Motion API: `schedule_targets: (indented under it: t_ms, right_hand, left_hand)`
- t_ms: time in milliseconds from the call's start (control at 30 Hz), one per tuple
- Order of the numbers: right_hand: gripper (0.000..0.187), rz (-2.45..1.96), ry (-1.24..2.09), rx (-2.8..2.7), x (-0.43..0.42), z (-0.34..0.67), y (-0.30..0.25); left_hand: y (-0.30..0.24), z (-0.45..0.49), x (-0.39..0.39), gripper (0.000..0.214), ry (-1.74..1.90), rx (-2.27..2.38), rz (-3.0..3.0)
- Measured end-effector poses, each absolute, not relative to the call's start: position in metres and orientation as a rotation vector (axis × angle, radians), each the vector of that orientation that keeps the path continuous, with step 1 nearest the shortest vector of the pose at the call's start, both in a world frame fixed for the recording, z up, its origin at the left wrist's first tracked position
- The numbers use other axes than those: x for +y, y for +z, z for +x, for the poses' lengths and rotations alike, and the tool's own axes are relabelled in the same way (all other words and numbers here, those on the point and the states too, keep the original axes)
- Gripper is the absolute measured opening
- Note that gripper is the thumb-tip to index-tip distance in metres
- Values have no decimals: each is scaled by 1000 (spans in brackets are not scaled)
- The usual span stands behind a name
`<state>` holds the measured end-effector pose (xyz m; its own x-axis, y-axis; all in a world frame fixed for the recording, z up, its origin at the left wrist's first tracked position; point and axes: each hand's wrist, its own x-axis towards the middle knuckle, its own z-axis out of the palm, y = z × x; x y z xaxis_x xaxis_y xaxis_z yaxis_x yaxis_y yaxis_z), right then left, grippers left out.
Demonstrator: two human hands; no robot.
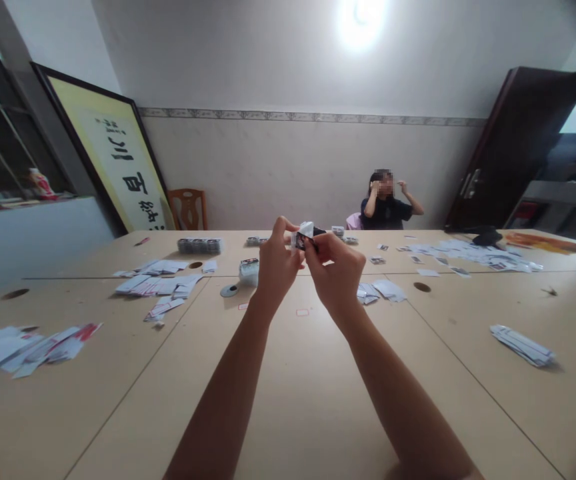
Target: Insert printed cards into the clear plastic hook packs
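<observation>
Both my hands are raised over the middle of the table and meet at the fingertips. My left hand [277, 260] is closed on a small whitish, crumpled plastic sleeve [307, 228]. In a pinch, my right hand [337, 268] grips a small dark picture card [301, 241] at the sleeve's edge. I cannot tell whether the card is partly inside the sleeve. Behind my left hand stands a small stack of cards in clear wrapping [249, 270], with a roll of tape [229, 291] beside it. White paper slips [388, 289] lie beyond my right wrist.
On the left of the wooden table [288, 400] are piles of white papers [161, 285] and a row of card stacks [200, 246]. Scattered sleeves and cards [488, 255] lie at the right, nearer a folded paper bundle [524, 345]. Across the table sits a person [387, 212], both hands raised.
</observation>
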<state>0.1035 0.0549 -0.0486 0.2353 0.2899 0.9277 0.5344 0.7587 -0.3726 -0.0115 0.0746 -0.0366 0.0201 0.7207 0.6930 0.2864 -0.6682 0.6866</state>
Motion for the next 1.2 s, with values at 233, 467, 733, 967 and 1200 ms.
schedule_targets:
  t_ms: [233, 467, 733, 967, 1200]
  right_hand:
    - [15, -701, -208, -1375, 55, 107, -47]
    - [14, -730, -168, -1390, 53, 113, -44]
    - [12, -633, -382, -1469, 45, 122, -39]
    - [12, -606, -356, -1478, 44, 129, -37]
    - [9, -560, 33, -1287, 38, 133, -32]
  left_hand:
    - [-30, -19, 77, 52, 1487, 848, 1766]
    - [-28, -18, 76, 52, 1441, 820, 1728]
    - [-25, -23, 72, 55, 1249, 656, 1613]
    - [-22, -27, 69, 53, 1192, 622, 1618]
    - [-24, -27, 70, 53, 1216, 637, 1613]
